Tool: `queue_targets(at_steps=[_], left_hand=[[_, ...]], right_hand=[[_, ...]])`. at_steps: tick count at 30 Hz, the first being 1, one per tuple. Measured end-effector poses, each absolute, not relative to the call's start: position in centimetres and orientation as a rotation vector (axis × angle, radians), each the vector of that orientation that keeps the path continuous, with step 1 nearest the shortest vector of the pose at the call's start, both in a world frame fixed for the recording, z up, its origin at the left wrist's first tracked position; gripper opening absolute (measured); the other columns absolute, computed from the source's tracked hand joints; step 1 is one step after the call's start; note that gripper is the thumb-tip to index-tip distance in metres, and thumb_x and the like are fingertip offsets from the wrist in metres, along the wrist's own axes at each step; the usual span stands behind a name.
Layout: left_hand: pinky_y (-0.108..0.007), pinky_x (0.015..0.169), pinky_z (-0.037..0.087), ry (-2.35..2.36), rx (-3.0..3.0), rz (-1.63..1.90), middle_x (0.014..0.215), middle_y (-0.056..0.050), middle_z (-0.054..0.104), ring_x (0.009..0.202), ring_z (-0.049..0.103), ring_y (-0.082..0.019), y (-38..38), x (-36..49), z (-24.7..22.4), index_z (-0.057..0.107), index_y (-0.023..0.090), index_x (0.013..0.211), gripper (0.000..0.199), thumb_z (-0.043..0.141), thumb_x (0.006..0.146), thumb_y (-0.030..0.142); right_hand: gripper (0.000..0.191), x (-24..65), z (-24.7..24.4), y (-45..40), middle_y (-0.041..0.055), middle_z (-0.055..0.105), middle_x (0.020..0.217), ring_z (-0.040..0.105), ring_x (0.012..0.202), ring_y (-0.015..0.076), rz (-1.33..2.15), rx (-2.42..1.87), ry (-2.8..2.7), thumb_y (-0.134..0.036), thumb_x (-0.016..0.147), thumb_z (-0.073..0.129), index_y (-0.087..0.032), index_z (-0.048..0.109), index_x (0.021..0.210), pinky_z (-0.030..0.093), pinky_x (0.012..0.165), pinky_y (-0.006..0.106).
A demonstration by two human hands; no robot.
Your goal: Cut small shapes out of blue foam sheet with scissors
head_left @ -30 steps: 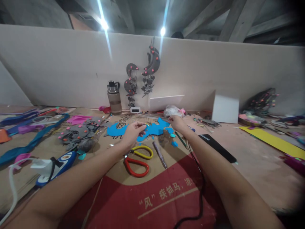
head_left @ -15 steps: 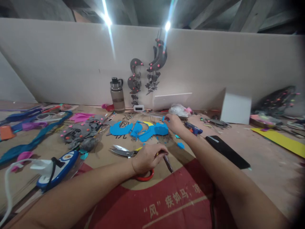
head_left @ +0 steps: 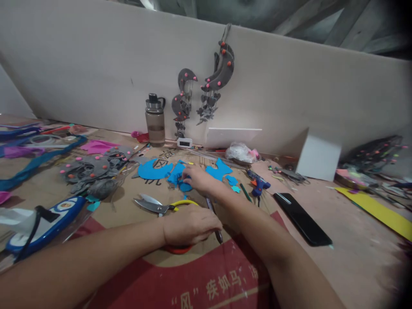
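My right hand point(head_left: 200, 179) reaches over scattered blue felt pieces, its bent fingers closed on a small blue felt piece point(head_left: 176, 177). To its left lies a curved blue felt cutout point(head_left: 154, 169); a pointed blue cutout point(head_left: 219, 170) is on its right. Nearer to me, my left hand point(head_left: 193, 227) is palm down with fingers curled together; what they hold, if anything, is hidden. Under and beside it are scissors point(head_left: 157, 207), blades pointing left, with yellow and red handle parts showing. A dark pen point(head_left: 219, 236) lies at its fingertips.
Grey felt pieces with pink dots point(head_left: 88, 169) and a blue-and-white power strip point(head_left: 48, 225) are at left. A bottle point(head_left: 155, 124) stands by the wall. On the right are a blue glue gun point(head_left: 258, 183), a black phone point(head_left: 301, 219) and a yellow sheet point(head_left: 373, 210).
My right hand has moved left, from the right-hand blue cutout to the middle pieces. My left hand has turned palm down and its fingertips are lower. The view has shifted and tilted.
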State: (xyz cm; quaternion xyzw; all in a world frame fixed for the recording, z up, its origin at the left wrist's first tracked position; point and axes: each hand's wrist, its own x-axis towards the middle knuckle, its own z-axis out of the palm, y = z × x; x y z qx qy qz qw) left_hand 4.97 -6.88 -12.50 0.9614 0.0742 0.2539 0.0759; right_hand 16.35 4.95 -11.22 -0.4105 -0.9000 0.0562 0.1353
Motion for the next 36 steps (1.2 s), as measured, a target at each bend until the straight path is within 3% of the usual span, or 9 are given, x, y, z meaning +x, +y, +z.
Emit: queue_targets(at_steps=[4,7,13,17,23,29,34,36], left_hand=[[-0.027,0.069,0.046,0.213,2.878,0.788,0.088,-0.005,0.071,0.077,0.065,-0.015,-6.8,5.0,-12.6,0.057,0.019,0.102,0.016,0.047,0.091,0.015],[-0.026,0.069,0.046,0.211,2.866,0.800,0.087,-0.005,0.071,0.078,0.066,-0.015,-6.8,5.0,-12.6,0.058,0.019,0.102,0.017,0.046,0.091,0.015],[-0.025,0.073,0.047,0.283,2.729,0.784,0.091,-0.006,0.073,0.083,0.067,-0.016,-7.2,4.9,-12.5,0.063,0.019,0.100,0.018,0.048,0.091,0.019],[-0.025,0.072,0.048,0.562,2.316,0.955,0.086,-0.005,0.074,0.078,0.067,-0.015,-6.8,5.1,-12.0,0.066,0.020,0.093,0.015,0.052,0.090,0.023],[-0.021,0.044,0.036,0.911,1.362,1.368,0.074,-0.002,0.069,0.049,0.050,-0.009,-2.0,3.3,-10.5,0.061,0.017,0.094,0.026,0.064,0.081,0.039],[-0.018,0.041,0.031,0.933,0.966,1.673,0.069,-0.001,0.065,0.045,0.044,-0.005,3.5,-0.3,-11.7,0.056,0.015,0.077,0.022,0.071,0.069,0.029],[-0.018,0.045,0.039,0.940,0.849,1.497,0.073,-0.004,0.067,0.050,0.055,-0.009,3.5,-0.4,-11.8,0.052,0.015,0.082,0.014,0.063,0.074,0.018],[-0.018,0.044,0.039,0.929,0.867,1.425,0.071,-0.003,0.066,0.047,0.053,-0.008,3.0,0.0,-11.5,0.052,0.015,0.086,0.015,0.062,0.074,0.014]], right_hand=[[0.008,16.5,-10.1,4.7,0.0097,0.066,0.104,0.054,0.104,0.0237,0.112,-1.157,-2.444,-0.018,0.089,0.060,-0.016,0.067,0.092,0.039,0.091,0.037],[0.005,16.9,-9.3,4.6,0.0068,0.066,0.093,0.056,0.091,0.0198,0.197,-1.035,-2.172,-0.019,0.088,0.059,-0.017,0.063,0.085,0.041,0.085,0.033],[0.008,17.3,-8.8,5.3,-0.0030,0.059,0.069,0.057,0.066,0.0133,0.836,-0.853,-1.511,-0.027,0.082,0.057,-0.020,0.053,0.079,0.044,0.069,0.028],[0.018,17.4,-8.9,5.8,-0.0051,0.057,0.064,0.054,0.056,0.0109,0.953,-0.823,-1.359,-0.036,0.076,0.060,-0.021,0.050,0.080,0.044,0.058,0.025],[0.020,18.3,-8.1,5.4,-0.0090,0.045,0.056,0.032,0.042,0.0055,1.039,-0.817,-1.230,-0.036,0.072,0.061,-0.021,0.048,0.077,0.024,0.039,0.018],[0.021,19.5,-6.1,4.7,-0.0098,0.035,0.055,0.023,0.043,0.0046,1.162,-0.790,-1.122,-0.031,0.071,0.061,-0.022,0.042,0.074,0.016,0.039,0.016],[0.030,20.0,-5.7,4.7,-0.0094,0.031,0.055,0.019,0.043,0.0050,1.299,-0.757,-1.167,-0.036,0.068,0.066,-0.022,0.041,0.072,0.010,0.038,0.018],[0.029,20.0,-5.9,4.7,-0.0100,0.030,0.054,0.018,0.043,0.0056,1.323,-0.761,-1.208,-0.038,0.067,0.068,-0.022,0.045,0.074,0.009,0.038,0.018]])
